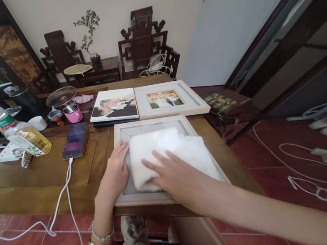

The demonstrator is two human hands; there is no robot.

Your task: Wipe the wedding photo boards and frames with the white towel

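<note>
A pale picture frame [150, 124] lies flat at the near edge of the wooden table [42, 173]. A folded white cloth [171, 150] rests on its glass. My right hand [173, 175] lies flat on the cloth with fingers stretched out. My left hand [116, 174] rests on the frame's left edge, fingers laid flat along it, beside the cloth. Behind this frame lie a second pale frame [193, 104] with a photo and a frameless photo print [113, 105].
On the table's left are a tipped plastic bottle [23, 134], a phone [75, 141] with a white cable [64, 190], a pink cup [73, 113], a white bowl and a small fan. Carved chairs and a potted plant stand behind. Cables lie on the red tile floor at right.
</note>
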